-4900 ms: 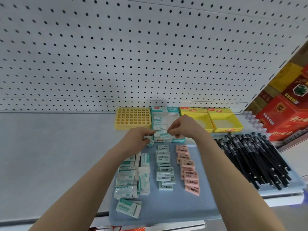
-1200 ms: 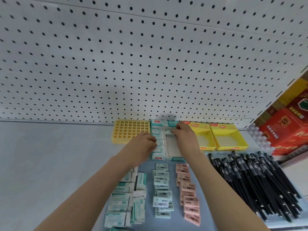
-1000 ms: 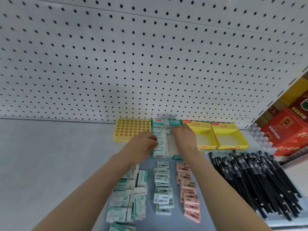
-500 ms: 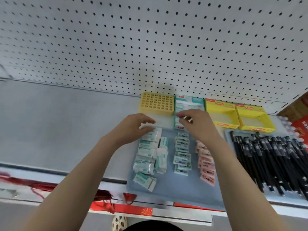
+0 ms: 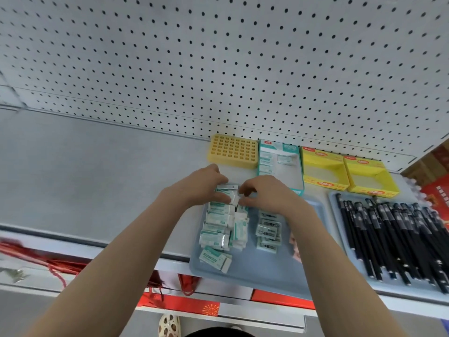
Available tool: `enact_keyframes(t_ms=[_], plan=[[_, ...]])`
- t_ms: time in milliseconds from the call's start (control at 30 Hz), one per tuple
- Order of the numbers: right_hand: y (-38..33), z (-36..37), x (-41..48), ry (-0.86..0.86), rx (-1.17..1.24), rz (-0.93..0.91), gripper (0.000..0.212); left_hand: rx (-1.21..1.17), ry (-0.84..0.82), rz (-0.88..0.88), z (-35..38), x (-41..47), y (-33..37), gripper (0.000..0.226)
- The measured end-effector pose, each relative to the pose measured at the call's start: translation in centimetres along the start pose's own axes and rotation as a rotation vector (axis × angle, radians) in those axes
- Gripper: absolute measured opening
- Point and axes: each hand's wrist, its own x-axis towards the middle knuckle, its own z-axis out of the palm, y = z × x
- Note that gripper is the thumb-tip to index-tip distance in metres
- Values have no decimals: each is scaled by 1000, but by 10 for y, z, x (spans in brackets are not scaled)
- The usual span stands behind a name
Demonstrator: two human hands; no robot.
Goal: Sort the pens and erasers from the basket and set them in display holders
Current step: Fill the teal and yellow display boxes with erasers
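Observation:
Several wrapped white-and-teal erasers (image 5: 218,227) lie stacked on a blue tray (image 5: 255,271). My left hand (image 5: 204,186) and my right hand (image 5: 264,193) meet over the far end of that stack, and both pinch wrapped erasers (image 5: 229,193) there. Behind them stands a teal display box (image 5: 279,164) with a row of erasers along its left side. Small green-labelled erasers (image 5: 267,233) form a second column, and my right forearm hides most of the pink ones (image 5: 295,249). Black pens (image 5: 393,232) fill a second tray on the right.
A yellow holder with a grid of holes (image 5: 233,150) stands left of the teal box. Two open yellow display boxes (image 5: 325,173) (image 5: 369,178) stand to its right. Pegboard (image 5: 218,69) backs the shelf. Red boxes (image 5: 437,200) sit at far right.
Both hands drew back from the teal display box to the eraser stack on the tray and took hold of erasers. The camera tilted down.

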Motion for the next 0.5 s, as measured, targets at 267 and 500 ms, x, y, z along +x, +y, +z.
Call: enact_keyframes(t_ms=[267, 500], plan=[[-1, 0, 2, -37, -16, 49, 28, -4, -49, 33, -3, 4, 1, 52], [-1, 0, 4, -9, 99, 31, 34, 31, -57, 62, -4, 9, 3, 44]])
